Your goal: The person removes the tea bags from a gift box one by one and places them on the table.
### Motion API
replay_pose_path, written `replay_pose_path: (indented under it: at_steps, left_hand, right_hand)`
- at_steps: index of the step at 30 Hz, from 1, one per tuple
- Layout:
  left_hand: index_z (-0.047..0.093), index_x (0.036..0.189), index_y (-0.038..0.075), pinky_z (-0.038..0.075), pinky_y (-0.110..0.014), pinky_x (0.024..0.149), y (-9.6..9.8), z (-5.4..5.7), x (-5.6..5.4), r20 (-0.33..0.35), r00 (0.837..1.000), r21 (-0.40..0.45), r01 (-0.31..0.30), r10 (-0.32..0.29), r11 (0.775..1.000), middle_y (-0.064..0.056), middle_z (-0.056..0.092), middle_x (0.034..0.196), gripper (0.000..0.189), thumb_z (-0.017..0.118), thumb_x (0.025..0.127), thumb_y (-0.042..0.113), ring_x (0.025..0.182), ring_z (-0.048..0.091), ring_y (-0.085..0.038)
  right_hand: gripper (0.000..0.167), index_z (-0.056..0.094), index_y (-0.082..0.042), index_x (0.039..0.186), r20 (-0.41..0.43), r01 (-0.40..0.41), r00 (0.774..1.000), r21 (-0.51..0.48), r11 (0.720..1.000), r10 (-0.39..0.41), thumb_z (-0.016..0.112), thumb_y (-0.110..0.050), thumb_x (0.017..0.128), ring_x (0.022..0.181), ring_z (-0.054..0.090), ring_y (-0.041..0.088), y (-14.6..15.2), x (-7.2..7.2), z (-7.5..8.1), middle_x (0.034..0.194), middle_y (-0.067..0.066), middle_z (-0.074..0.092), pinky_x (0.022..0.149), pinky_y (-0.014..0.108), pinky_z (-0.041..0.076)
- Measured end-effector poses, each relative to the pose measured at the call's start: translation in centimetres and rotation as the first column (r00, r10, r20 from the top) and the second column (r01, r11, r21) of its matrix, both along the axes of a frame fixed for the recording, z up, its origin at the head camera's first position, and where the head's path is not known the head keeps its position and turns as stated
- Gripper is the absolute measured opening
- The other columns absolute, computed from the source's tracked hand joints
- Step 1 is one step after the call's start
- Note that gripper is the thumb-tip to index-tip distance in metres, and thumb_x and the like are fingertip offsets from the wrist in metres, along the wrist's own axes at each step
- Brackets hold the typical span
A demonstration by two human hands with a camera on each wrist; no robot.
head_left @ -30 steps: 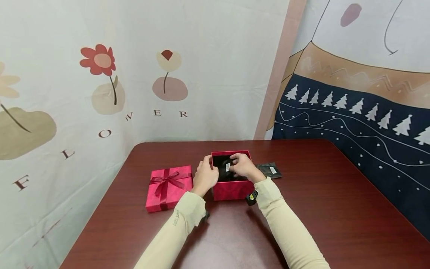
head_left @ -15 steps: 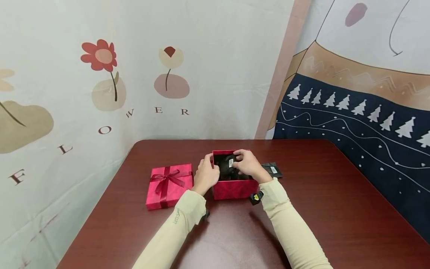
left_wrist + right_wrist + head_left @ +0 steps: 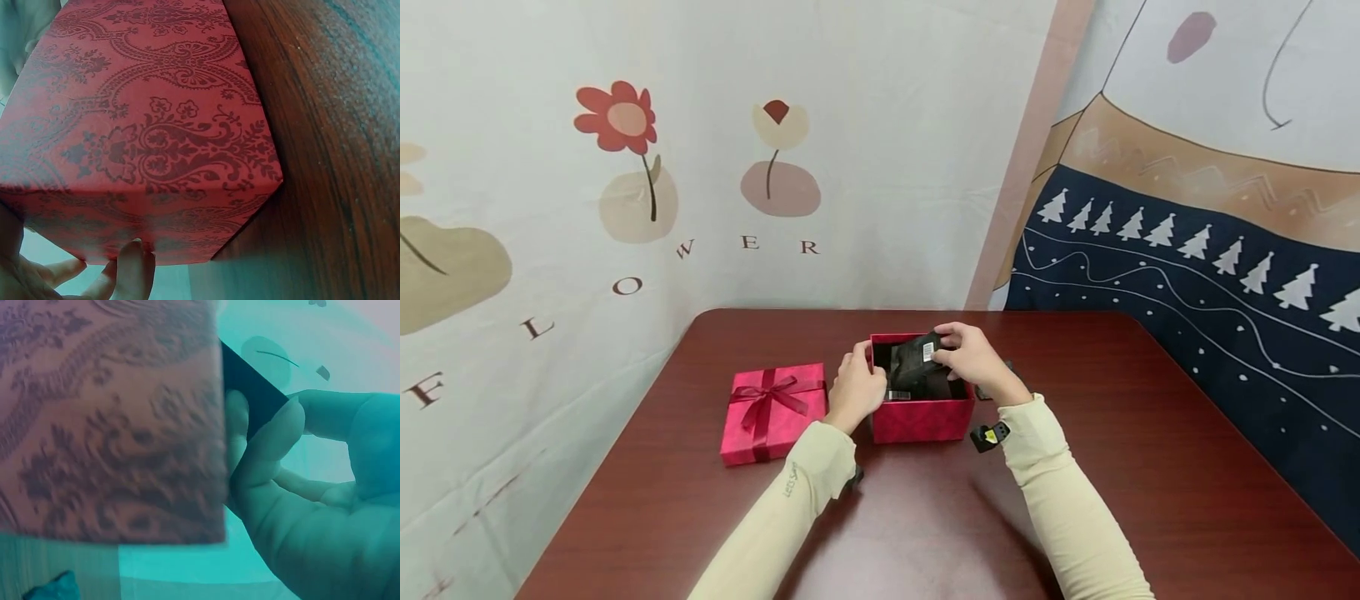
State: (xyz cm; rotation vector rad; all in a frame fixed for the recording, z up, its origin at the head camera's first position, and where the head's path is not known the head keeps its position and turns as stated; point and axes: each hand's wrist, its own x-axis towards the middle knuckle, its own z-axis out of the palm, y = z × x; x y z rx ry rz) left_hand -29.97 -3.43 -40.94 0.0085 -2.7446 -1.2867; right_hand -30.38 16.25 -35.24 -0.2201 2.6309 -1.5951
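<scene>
A red patterned gift box stands uncovered on the table, with black packets inside. My left hand grips its left wall near the rim; in the left wrist view, fingertips touch the box's patterned side. My right hand pinches a flat black packet with a white barcode label, tilted up at the box's opening. The right wrist view has this packet's dark corner between thumb and fingers, while the box wall hides the remainder. Below it in the box, another label shows.
Left of the box lies its red lid with a dark red ribbon bow. Another black packet lies right of the box, mostly hidden behind my right hand. A printed cloth hangs behind the brown table.
My right hand has moved up and to the right, lifting and tilting the black packet from inside the box. A label beneath has come into view. My left hand stays at the box.
</scene>
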Motion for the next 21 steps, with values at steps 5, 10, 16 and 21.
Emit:
replay_pose_path:
  at_steps: [5,10,16,21]
  left_hand:
    - [0.042,0.148,0.021,0.046,-0.055,0.092,0.0,-0.1,-0.1,-0.013,1.000,-0.005,-0.003,0.003,1.000,-0.012,0.052,0.137,0.052,0.051,0.097,0.023,0.114,0.058,-0.036]
    - [0.043,0.148,0.020,0.046,-0.055,0.092,0.0,0.1,0.0,-0.014,1.000,-0.005,-0.012,0.012,1.000,-0.013,0.053,0.136,0.052,0.052,0.097,0.023,0.112,0.058,-0.037]
    - [0.043,0.147,0.019,0.047,-0.055,0.092,0.0,0.2,0.0,-0.021,1.000,-0.008,-0.015,0.015,1.000,-0.014,0.054,0.134,0.052,0.053,0.096,0.022,0.113,0.058,-0.037]
    - [0.043,0.147,0.019,0.046,-0.055,0.093,0.0,0.1,0.0,-0.018,1.000,-0.007,-0.013,0.013,1.000,-0.013,0.054,0.134,0.053,0.053,0.095,0.023,0.113,0.058,-0.036]
  right_hand:
    - [0.051,0.045,0.006,0.141,0.011,-0.002,1.000,-0.051,0.999,0.003,0.059,0.001,0.092,0.069,0.057,0.016,1.4,0.3,0.6,0.136,0.031,0.051,0.056,0.025,0.052]
    - [0.052,0.042,0.006,0.144,0.039,0.011,0.999,-0.102,0.995,-0.008,0.058,0.001,0.094,0.069,0.059,0.014,3.2,0.2,0.8,0.138,0.031,0.048,0.062,0.027,0.056]
    - [0.053,0.039,0.007,0.145,0.024,0.016,1.000,-0.154,0.988,-0.013,0.055,-0.001,0.095,0.077,0.064,0.016,5.4,0.4,1.0,0.138,0.031,0.049,0.066,0.026,0.056]
    - [0.052,0.036,0.006,0.147,0.033,0.032,0.999,-0.171,0.985,-0.027,0.051,-0.001,0.097,0.079,0.062,0.016,7.4,0.7,1.1,0.137,0.031,0.049,0.068,0.026,0.056]
